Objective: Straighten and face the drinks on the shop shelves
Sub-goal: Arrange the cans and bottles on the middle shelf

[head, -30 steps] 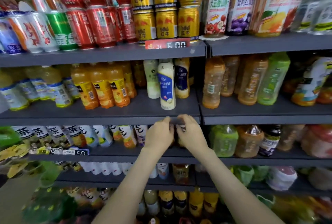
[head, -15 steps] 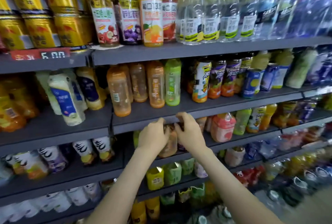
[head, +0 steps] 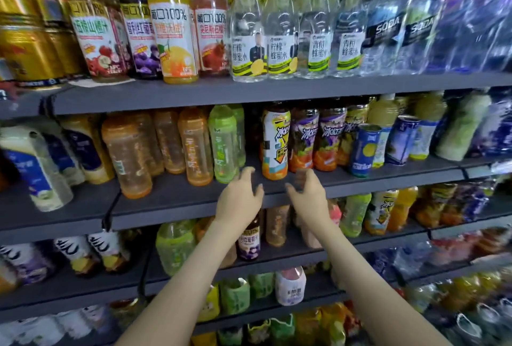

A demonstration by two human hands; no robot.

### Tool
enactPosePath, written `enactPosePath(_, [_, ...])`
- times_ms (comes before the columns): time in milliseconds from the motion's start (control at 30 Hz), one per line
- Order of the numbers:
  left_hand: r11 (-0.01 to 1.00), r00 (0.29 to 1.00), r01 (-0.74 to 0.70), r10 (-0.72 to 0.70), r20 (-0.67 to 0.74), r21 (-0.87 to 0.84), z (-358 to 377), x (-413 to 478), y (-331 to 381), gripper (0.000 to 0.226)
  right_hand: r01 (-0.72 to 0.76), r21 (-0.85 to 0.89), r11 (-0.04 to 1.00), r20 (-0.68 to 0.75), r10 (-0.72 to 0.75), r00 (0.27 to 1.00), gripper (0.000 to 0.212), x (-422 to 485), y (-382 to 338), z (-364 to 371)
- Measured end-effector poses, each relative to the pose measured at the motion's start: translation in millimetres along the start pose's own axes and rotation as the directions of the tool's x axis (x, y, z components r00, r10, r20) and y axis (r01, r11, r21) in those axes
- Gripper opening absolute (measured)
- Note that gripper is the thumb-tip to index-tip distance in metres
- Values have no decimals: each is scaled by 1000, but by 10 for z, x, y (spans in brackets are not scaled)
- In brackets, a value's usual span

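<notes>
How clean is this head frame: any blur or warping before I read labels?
Head view: juice bottles at top centre read sharp; right hand fingers motion-blurred; white bottle at far left smeared and leaning outward, wide-lens distortion.

left hand (head: 239, 198) and right hand (head: 306, 197) loose-fingered, just below yellow-label bottle (head: 275, 142), grey shelf (head: 180, 196)

Two hands (head: 238, 201) (head: 308, 199), two blue cans (head: 365, 150) (head: 401, 140)
</notes>
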State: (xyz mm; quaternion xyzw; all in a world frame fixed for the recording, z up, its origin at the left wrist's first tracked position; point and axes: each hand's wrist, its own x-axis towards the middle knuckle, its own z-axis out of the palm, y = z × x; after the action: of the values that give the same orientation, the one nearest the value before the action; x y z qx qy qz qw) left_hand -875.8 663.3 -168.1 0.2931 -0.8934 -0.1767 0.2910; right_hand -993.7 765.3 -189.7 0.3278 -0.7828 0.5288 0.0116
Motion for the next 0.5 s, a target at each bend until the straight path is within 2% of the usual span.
enactPosePath(67, [993, 999, 12, -15, -32, -118, 139, 227, 74, 55, 36, 19, 999, -9, -36, 999, 42, 190, -7, 1])
enactPosePath(167, [928, 989, 132, -149, -23, -348, 326, 611, 175, 76, 79, 62, 995, -21, -78, 997, 43, 408, -8, -36])
enactPosePath(267, [871, 976, 200, -217, 14, -449, 481, 927, 205, 94, 122, 96, 988, -13, -122, 992, 42, 566, -13, -91])
enactPosePath(300, [864, 976, 206, -218, 28, -459, 521, 999, 204, 95, 133, 107, 985, -7, -133, 991, 42, 606, -5, -101])
enactPosePath(367, [860, 980, 190, -193, 43, -473, 609, 1082, 198, 79, 145, 133, 980, 12, -148, 989, 42, 659, 16, -121])
enactPosePath(433, [883, 985, 158, -173, 7, -442, 682, 1103, 204, 62, 152, 151, 977, 38, -159, 987, 42, 696, 43, -152])
enactPosePath(500, [908, 984, 130, -166, -57, -398, 729, 1086, 222, 57, 165, 153, 974, 51, -174, 983, 43, 736, 80, -203])
